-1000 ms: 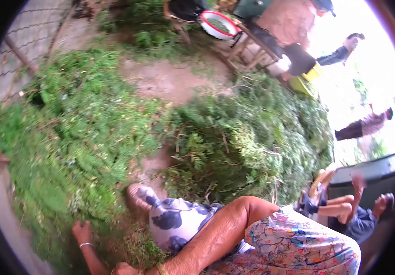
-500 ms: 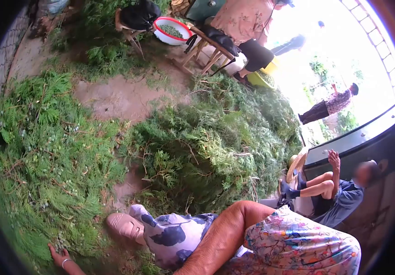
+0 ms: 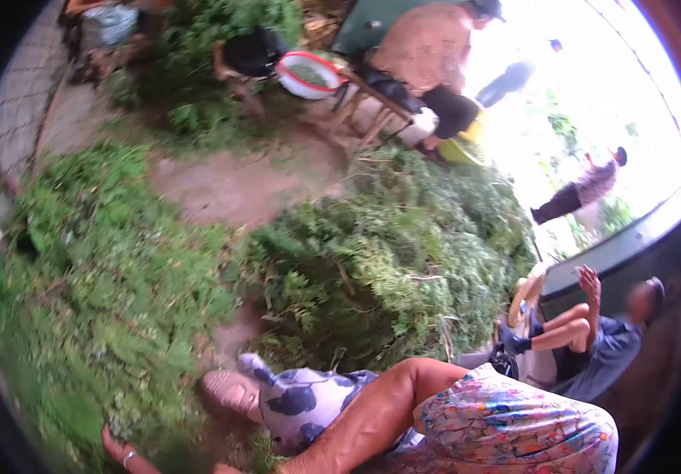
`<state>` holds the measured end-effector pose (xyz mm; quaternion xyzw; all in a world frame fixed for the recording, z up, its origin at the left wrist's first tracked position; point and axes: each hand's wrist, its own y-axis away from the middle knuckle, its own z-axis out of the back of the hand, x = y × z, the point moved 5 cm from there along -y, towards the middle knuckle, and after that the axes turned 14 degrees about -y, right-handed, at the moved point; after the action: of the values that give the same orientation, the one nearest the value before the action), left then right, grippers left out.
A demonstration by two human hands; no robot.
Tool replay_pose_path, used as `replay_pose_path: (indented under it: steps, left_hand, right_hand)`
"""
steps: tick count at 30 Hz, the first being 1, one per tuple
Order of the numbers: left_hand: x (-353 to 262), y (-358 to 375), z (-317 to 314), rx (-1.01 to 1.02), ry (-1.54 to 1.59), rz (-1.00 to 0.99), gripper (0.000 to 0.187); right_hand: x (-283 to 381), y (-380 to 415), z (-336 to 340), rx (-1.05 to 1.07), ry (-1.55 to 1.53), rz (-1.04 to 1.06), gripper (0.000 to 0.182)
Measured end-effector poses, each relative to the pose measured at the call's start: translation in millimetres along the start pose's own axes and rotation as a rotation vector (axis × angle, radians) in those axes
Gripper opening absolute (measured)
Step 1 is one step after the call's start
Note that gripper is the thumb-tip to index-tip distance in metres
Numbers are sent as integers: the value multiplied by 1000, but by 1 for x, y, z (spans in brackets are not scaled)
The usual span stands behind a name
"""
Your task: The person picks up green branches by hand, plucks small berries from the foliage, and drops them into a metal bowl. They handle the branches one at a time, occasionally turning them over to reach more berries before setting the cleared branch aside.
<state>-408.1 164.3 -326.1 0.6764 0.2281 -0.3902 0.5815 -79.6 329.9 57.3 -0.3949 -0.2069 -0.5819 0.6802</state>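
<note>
Right hand (image 3: 119,452) at green cuttings (image 3: 111,340), left hand (image 3: 227,468) apart, grips unclear; beyond hands, branch heap (image 3: 388,261) apparently unfinished, bowl (image 3: 299,88) part-filled.

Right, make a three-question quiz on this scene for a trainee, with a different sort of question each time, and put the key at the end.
1. Multiple choice: what colour is the rim of the white basin?
A. Blue
B. Red
C. Green

2. True or false: the wearer's left hand is inside the basin.

3. Fill the blank: around the left wrist is a pale ____.

Key:
1. B
2. False; it is down by the green branches heaped on the ground.
3. Bracelet
</note>
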Motion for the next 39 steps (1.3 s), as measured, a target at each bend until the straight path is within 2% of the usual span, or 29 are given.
replay_pose_path:
  steps: [3,4,5,6,7,9,11,12,14,15,17,18,20,21,23,24,26,27,29,31,32,34,35,37,38,39]
  left_hand:
    - [-6,50,-2,29,25,-72,29]
    - [-7,71,-2,16,30,-95,29]
    - [-6,89,5,-2,29,-104,28]
    - [-15,128,-1,-117,-26,-179,21]
    - [-12,147,9,-190,33,-56,21]
    - [-8,195,21,-366,-68,-162,17]
    - [28,212,54,-349,-123,-195,20]
    - [42,228,52,-328,-29,-98,23]
    - [71,268,55,-526,-29,-26,29]
    - [101,274,76,-552,-19,-18,29]
    - [179,277,105,-366,-627,31,37]
    - [185,295,110,-389,-610,51,37]
    - [180,328,109,-410,-978,84,44]
    - [188,331,115,-425,-964,99,44]
    - [188,331,126,-597,-1120,71,44]
    - [190,327,130,-604,-1108,84,44]
    - [155,324,126,-786,-1077,-151,39]
    - [148,315,125,-796,-1065,-145,39]
    - [135,288,119,-700,-1041,-185,33]
    - [101,271,101,-705,-1100,-315,32]
    - [87,263,94,-703,-1091,-314,32]
    - [59,255,68,-717,-1357,-570,34]
    - [56,245,57,-712,-1350,-569,34]
    - [52,228,19,-500,-1451,-724,42]
    - [57,221,2,-495,-1445,-737,42]
    - [68,211,-19,-467,-1438,-722,35]
  right_hand:
    - [8,-3,7,99,41,19,11]
    - [10,-4,-4,129,81,-61,10]
    - [10,1,-35,193,299,-5,9]
    - [8,-5,-32,208,159,-26,11]
    - [11,-8,-32,196,203,-65,10]
    - [18,-21,-16,173,215,48,12]
    - [23,-25,-23,274,277,27,13]
    - [25,-26,-28,328,278,28,14]
    - [28,-27,-39,403,273,45,16]
    - [27,-28,-43,429,272,27,17]
    - [30,-31,-50,487,260,27,19]
    - [33,-37,-50,484,259,-15,20]
    - [39,-42,-49,476,213,-69,23]
    - [42,-43,-52,494,208,-54,23]
    - [45,-48,-56,458,176,-64,24]
    - [47,-51,-60,462,184,-82,25]
    - [51,-55,-66,489,179,-83,25]
    - [53,-54,-68,498,173,-89,25]
    - [54,-55,-75,489,166,-79,24]
    - [54,-58,-78,474,164,-76,24]
    - [55,-59,-80,486,171,-78,24]
    - [54,-61,-80,503,183,-87,24]
    - [55,-63,-79,485,166,-81,24]
    - [54,-65,-79,461,153,-80,23]
    - [52,-64,-82,478,179,-73,23]
    - [50,-63,-83,491,210,-65,23]
